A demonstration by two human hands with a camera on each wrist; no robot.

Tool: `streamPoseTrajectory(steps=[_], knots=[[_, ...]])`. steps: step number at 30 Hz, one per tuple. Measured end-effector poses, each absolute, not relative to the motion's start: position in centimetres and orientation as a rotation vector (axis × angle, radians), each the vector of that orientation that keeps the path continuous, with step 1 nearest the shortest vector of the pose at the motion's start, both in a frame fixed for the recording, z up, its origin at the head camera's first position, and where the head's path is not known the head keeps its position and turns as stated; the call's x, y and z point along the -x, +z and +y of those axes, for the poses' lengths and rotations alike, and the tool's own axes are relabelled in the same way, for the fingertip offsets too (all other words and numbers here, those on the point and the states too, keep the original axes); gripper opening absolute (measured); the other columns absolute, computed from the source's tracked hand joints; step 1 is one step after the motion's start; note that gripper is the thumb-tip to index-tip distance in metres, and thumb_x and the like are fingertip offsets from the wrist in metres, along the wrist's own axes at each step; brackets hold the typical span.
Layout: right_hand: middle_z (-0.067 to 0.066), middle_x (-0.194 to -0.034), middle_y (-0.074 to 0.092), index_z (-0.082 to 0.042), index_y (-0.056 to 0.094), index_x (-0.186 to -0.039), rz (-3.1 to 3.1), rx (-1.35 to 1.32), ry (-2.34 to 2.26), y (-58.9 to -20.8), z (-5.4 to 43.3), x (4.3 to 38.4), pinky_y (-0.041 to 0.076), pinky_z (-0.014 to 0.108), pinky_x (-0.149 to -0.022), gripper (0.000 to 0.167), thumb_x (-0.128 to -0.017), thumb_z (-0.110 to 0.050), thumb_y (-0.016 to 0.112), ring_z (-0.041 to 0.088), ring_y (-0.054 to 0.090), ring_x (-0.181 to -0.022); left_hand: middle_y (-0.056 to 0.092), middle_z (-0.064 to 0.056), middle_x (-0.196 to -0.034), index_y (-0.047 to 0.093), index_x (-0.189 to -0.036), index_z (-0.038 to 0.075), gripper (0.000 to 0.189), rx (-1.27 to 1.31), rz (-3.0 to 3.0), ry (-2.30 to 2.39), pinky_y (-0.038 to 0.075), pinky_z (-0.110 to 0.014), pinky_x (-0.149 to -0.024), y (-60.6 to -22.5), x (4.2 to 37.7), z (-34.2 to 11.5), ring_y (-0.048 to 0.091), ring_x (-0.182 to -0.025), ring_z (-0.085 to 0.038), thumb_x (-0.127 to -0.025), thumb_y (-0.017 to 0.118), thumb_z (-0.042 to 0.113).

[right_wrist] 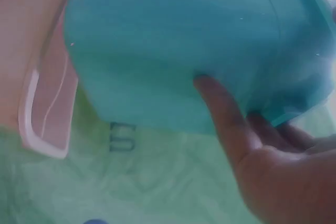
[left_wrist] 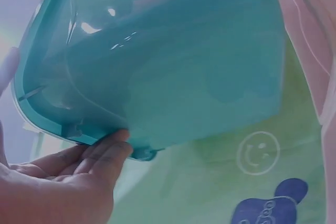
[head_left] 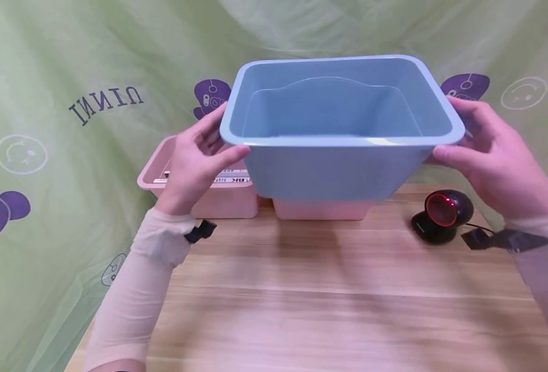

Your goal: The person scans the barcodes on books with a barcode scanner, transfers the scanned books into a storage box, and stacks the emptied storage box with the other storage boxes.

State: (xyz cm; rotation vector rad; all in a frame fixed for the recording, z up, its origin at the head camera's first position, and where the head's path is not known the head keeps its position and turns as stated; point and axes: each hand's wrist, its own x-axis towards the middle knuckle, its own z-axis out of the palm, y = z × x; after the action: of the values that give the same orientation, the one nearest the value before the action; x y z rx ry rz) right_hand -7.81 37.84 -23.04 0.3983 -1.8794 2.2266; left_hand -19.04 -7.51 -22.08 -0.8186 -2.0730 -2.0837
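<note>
A blue plastic bin (head_left: 320,173) is held up over the back of the table, its open top tilted toward the head camera; its inside looks bare. My left hand (head_left: 197,160) grips the rim at the left end, thumb over the front corner. At the opposite end my right hand (head_left: 492,155) holds the rim, thumb on the front corner. In the left wrist view, the left fingers (left_wrist: 107,153) press up under the bin's rim (left_wrist: 50,124). The right wrist view has a right finger (right_wrist: 223,108) extended along the bin's outer wall (right_wrist: 152,61).
Behind my left hand stands a pink bin (head_left: 227,202) with labelled packs inside. A second pink bin (head_left: 322,211) is mostly hidden below the blue one. To the right, a black scanner (head_left: 442,214) glows red on the wooden table (head_left: 311,299). A green printed curtain (head_left: 92,57) hangs behind.
</note>
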Motion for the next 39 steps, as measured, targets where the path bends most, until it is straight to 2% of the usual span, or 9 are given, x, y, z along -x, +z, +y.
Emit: streamPoseTrajectory(steps=[4,10,18,25,28,31,34,37,39], knots=[[0.012,-0.159,0.052,-0.006,0.046,-0.164,-1.78,-0.389,2.332,-23.3,38.3,10.7,0.072,0.034,-0.094,0.069,-0.102,0.025,0.055,0.023,0.076,-0.123,0.063,-0.009,-0.165,0.059,-0.162,0.012,0.081,0.796,-2.07,-2.106,0.054,-0.035,-0.127,-22.6,22.3,-6.0,0.063,-0.152,-0.025,-0.088,0.091,0.005],[0.01,-0.161,0.052,-0.009,0.044,-0.164,-1.753,-0.309,2.397,-25.1,38.6,13.4,0.072,0.034,-0.094,0.069,-0.104,0.02,0.06,0.02,0.073,-0.13,0.064,-0.014,-0.164,0.057,-0.163,0.008,0.081,0.75,-2.082,-2.144,0.053,-0.038,-0.129,-24.8,25.1,-4.5,0.063,-0.152,-0.027,-0.089,0.09,0.003],[0.007,-0.161,0.054,-0.011,0.045,-0.162,-1.816,-0.224,2.362,-27.6,39.2,14.2,0.071,0.029,-0.093,0.067,-0.104,0.016,0.065,0.016,0.07,-0.135,0.061,-0.014,-0.166,0.055,-0.165,0.007,0.084,0.662,-2.123,-2.201,0.053,-0.028,-0.126,-28.0,25.7,-3.4,0.061,-0.154,-0.026,-0.089,0.091,0.0],[0.006,-0.166,0.051,-0.014,0.043,-0.165,-1.974,-0.124,2.257,-30.1,39.3,14.5,0.066,0.019,-0.1,0.07,-0.104,0.008,0.07,0.01,0.066,-0.138,0.06,-0.016,-0.167,0.053,-0.165,0.004,0.084,0.615,-2.19,-2.145,0.051,-0.034,-0.129,-30.6,25.7,-3.0,0.06,-0.155,-0.028,-0.09,0.092,0.003],[0.009,-0.171,0.047,-0.016,0.041,-0.168,-2.086,-0.048,2.179,-31.1,39.5,14.6,0.056,0.018,-0.117,0.072,-0.106,0.002,0.073,0.011,0.059,-0.145,0.061,-0.018,-0.166,0.054,-0.164,0.003,0.083,0.585,-2.207,-2.134,0.053,-0.036,-0.128,-31.6,25.6,-2.9,0.062,-0.153,-0.03,-0.091,0.092,0.004],[0.01,-0.177,0.041,-0.02,0.037,-0.172,-2.247,0.043,2.038,-31.9,39.6,14.7,0.039,0.019,-0.134,0.076,-0.107,-0.01,0.075,0.013,0.05,-0.152,0.062,-0.022,-0.163,0.055,-0.162,0.0,0.081,0.577,-2.205,-2.128,0.054,-0.038,-0.127,-32.4,25.4,-2.8,0.062,-0.152,-0.034,-0.09,0.093,0.002],[0.009,-0.182,0.037,-0.024,0.034,-0.175,-2.343,0.109,1.956,-32.5,39.7,14.6,0.021,0.033,-0.145,0.079,-0.108,-0.018,0.076,0.017,0.042,-0.16,0.062,-0.025,-0.16,0.056,-0.161,0.0,0.081,0.575,-2.226,-2.095,0.055,-0.041,-0.126,-33.1,25.1,-2.7,0.063,-0.151,-0.036,-0.09,0.093,0.003],[0.005,-0.185,0.033,-0.028,0.031,-0.177,-2.407,0.149,1.924,-33.2,39.8,14.5,0.009,0.048,-0.148,0.081,-0.109,-0.025,0.076,0.018,0.035,-0.165,0.062,-0.025,-0.159,0.057,-0.161,0.0,0.081,0.558,-2.255,-2.053,0.054,-0.047,-0.126,-33.6,24.7,-2.7,0.064,-0.149,-0.038,-0.089,0.095,0.005],[0.006,-0.186,0.031,-0.027,0.028,-0.178,-2.438,0.152,1.91,-33.6,39.8,14.5,0.006,0.056,-0.147,0.083,-0.109,-0.027,0.076,0.02,0.031,-0.168,0.064,-0.024,-0.158,0.058,-0.16,0.0,0.081,0.554,-2.278,-2.008,0.055,-0.052,-0.125,-33.9,24.4,-2.7,0.067,-0.146,-0.038,-0.088,0.096,0.006]])
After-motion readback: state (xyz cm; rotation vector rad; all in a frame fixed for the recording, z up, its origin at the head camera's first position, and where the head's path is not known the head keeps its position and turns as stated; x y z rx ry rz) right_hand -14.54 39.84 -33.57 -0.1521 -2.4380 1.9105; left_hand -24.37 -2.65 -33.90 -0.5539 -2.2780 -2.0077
